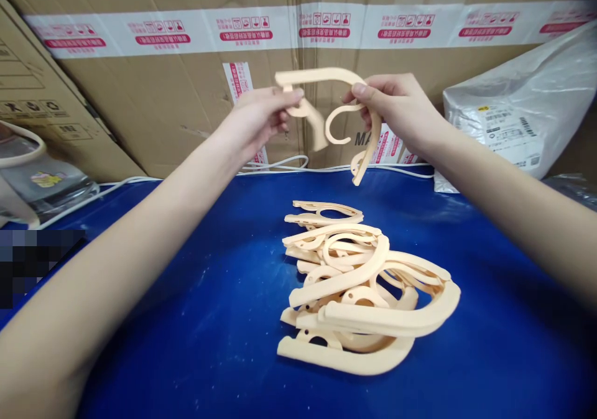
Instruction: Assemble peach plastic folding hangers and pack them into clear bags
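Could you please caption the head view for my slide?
Left hand and right hand hold a cream curved part above a pile of parts on a blue table.

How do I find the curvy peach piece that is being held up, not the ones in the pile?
Look at the big cardboard box behind the blue table. In front of it, the left hand and right hand hold one curved peach plastic piece between them. It alone is up in the air; the others lie in a pile on the table.
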Tool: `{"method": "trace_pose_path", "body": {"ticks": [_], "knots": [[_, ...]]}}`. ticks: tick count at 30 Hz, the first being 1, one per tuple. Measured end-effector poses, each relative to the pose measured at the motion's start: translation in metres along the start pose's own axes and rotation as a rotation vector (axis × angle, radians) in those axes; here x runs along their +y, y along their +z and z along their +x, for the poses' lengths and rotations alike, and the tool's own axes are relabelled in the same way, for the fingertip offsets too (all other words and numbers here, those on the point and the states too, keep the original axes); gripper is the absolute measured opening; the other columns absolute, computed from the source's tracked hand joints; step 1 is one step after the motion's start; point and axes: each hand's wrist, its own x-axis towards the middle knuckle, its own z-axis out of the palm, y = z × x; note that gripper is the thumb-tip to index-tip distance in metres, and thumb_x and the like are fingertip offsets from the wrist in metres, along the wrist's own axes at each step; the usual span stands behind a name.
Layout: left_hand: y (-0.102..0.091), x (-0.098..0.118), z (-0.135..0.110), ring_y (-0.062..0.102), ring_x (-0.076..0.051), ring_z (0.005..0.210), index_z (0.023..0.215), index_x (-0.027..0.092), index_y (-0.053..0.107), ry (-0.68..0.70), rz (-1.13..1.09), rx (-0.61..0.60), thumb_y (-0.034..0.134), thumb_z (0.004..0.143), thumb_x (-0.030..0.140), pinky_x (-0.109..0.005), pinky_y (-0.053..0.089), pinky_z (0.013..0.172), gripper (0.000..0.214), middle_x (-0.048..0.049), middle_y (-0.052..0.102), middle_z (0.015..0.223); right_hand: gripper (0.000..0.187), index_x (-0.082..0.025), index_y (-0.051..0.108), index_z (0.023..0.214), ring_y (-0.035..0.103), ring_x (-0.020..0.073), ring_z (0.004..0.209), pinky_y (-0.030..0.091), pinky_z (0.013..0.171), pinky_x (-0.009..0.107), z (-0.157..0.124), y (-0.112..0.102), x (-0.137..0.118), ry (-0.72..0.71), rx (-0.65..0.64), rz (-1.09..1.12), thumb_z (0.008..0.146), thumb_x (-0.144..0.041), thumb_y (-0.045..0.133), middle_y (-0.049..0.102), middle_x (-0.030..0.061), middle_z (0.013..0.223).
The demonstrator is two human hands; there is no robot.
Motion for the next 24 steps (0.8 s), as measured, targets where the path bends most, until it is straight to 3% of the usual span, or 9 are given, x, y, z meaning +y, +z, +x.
{"method": "trace_pose_path", "body": {"ticks": [2, 4, 7, 9, 12, 16, 20, 24], "knots": [[0.001, 0.0, 0.001, 0.047, -0.005, 0.06, 0.078, 0.014, 0.06, 0.002, -0.109, 0.066, 0.059, 0.093, 0.019, -0.014, 0.039, 0.059, 0.016, 0.0034, 0.049, 0.068, 0.028, -0.021, 0.067, 0.09, 0.045, 0.014, 0.061, 0.042, 0.065, 0.029, -0.001, -0.003, 0.004, -0.001, 0.065, -0.146, 0.096, -0.044, 0.05, 0.047, -0.0018, 0.064], [0.009, -0.002, -0.003, 0.049, -0.004, 0.059, 0.08, 0.013, 0.059, -0.028, -0.11, 0.064, 0.049, 0.1, 0.022, -0.015, 0.04, 0.056, 0.024, 0.0033, 0.05, 0.068, 0.029, -0.021, 0.067, 0.101, 0.053, 0.018, 0.072, 0.042, 0.074, 0.033, -0.002, -0.004, 0.007, -0.067, 0.124, -0.391, 0.097, -0.042, 0.047, 0.057, 0.0017, 0.074], [0.028, -0.003, -0.016, 0.04, -0.003, 0.044, 0.078, 0.013, 0.056, -0.148, -0.101, -0.017, 0.044, 0.102, 0.023, -0.015, 0.028, 0.04, 0.029, 0.0032, 0.05, 0.062, 0.032, -0.024, 0.06, 0.117, 0.058, 0.026, 0.097, 0.04, 0.087, 0.038, -0.006, 0.001, 0.009, -0.171, 0.113, -0.697, 0.1, -0.043, 0.04, 0.066, 0.0072, 0.11], [0.039, -0.002, -0.026, 0.03, -0.003, 0.037, 0.077, 0.015, 0.051, -0.237, -0.128, -0.087, 0.041, 0.103, 0.026, -0.014, 0.018, 0.034, 0.03, 0.0052, 0.044, 0.056, 0.031, -0.024, 0.059, 0.113, 0.058, 0.0286, 0.103, 0.04, 0.087, 0.038, -0.009, 0.006, 0.009, -0.19, 0.049, -0.761, 0.101, -0.043, 0.037, 0.064, 0.0084, 0.118], [0.047, -0.003, -0.034, 0.021, -0.003, 0.034, 0.075, 0.017, 0.047, -0.327, -0.098, -0.157, 0.035, 0.105, 0.03, -0.014, 0.012, 0.033, 0.034, 0.0082, 0.033, 0.051, 0.022, -0.021, 0.058, 0.1, 0.059, 0.0303, 0.102, 0.039, 0.084, 0.039, -0.012, 0.012, 0.013, -0.207, -0.04, -0.763, 0.099, -0.031, 0.038, 0.064, 0.0108, 0.111], [0.049, -0.018, -0.036, 0.023, -0.004, 0.033, 0.073, 0.019, 0.044, -0.271, 0.22, -0.039, 0.032, 0.105, 0.034, -0.016, 0.015, 0.036, 0.038, 0.0092, 0.028, 0.048, 0.011, -0.02, 0.055, 0.086, 0.062, 0.0303, 0.086, 0.038, 0.079, 0.041, -0.006, 0.019, 0.029, -0.155, -0.186, -0.647, 0.091, -0.025, 0.047, 0.065, 0.0103, 0.086], [0.043, -0.044, -0.034, 0.036, -0.005, 0.039, 0.071, 0.017, 0.048, -0.212, 0.39, 0.039, 0.037, 0.105, 0.031, -0.017, 0.026, 0.04, 0.038, 0.0059, 0.041, 0.052, 0.026, -0.022, 0.056, 0.076, 0.057, 0.0188, 0.064, 0.042, 0.07, 0.034, -0.002, 0.018, 0.049, -0.027, -0.344, -0.43, 0.092, -0.04, 0.048, 0.058, 0.0013, 0.064], [0.02, -0.061, -0.024, 0.056, -0.01, 0.062, 0.094, 0.013, 0.061, -0.23, 0.521, 0.001, 0.052, 0.1, 0.038, -0.023, 0.049, 0.057, 0.027, -0.0003, 0.061, 0.08, 0.039, -0.022, 0.06, 0.083, 0.05, 0.0133, 0.051, 0.041, 0.053, 0.027, -0.007, 0.005, 0.065, 0.181, -0.376, -0.183, 0.091, -0.058, 0.045, 0.055, -0.0026, 0.059]]}}
